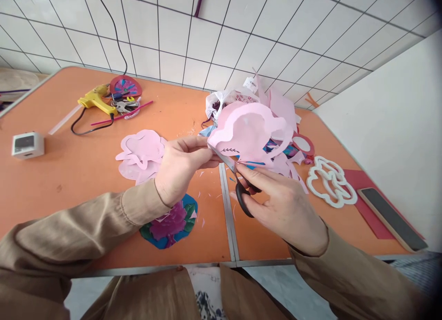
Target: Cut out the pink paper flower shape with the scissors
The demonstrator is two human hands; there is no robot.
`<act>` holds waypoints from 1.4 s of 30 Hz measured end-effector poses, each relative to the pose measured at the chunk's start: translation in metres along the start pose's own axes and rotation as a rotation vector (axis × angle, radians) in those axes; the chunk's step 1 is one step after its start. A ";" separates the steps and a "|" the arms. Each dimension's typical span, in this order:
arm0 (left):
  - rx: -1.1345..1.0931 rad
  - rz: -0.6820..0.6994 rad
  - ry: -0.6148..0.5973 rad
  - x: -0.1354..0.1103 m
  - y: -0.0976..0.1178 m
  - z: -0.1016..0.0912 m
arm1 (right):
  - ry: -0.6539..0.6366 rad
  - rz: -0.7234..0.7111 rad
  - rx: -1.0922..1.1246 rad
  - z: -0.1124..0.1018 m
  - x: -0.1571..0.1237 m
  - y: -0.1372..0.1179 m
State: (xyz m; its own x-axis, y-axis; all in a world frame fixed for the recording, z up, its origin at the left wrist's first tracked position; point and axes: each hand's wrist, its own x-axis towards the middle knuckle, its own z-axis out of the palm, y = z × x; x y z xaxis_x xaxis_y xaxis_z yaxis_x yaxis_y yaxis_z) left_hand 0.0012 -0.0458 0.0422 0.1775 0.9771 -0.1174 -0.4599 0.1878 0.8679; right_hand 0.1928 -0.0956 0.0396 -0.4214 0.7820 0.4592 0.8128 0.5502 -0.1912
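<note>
My left hand [181, 165] pinches the lower left edge of a pink paper cut-out [248, 131] with a scalloped outline and holds it up above the orange table [69, 172]. My right hand [279, 205] is wrapped round the black handles of scissors [235, 175]. The blades point up and left into the paper's lower edge, right beside my left fingertips. Small paper snippets lie on the table below.
Pink cut shapes [141, 154] lie left of my hands, a floral piece [171, 223] below them. Paper scraps pile up behind [276, 103]. A white scalloped template [331, 182], a red sheet and a phone [392, 218] lie right. A yellow glue gun [96, 101] and a white box [27, 145] sit far left.
</note>
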 end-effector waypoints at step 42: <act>0.064 -0.073 0.007 -0.003 -0.001 0.000 | -0.030 -0.036 -0.048 -0.001 0.006 0.002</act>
State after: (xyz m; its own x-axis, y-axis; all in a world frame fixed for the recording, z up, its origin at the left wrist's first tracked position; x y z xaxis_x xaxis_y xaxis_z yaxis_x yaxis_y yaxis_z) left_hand 0.0010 -0.0487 0.0421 0.2024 0.9617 -0.1850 -0.3890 0.2523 0.8860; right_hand 0.1921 -0.0899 0.0430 -0.4622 0.7706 0.4387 0.8149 0.5642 -0.1325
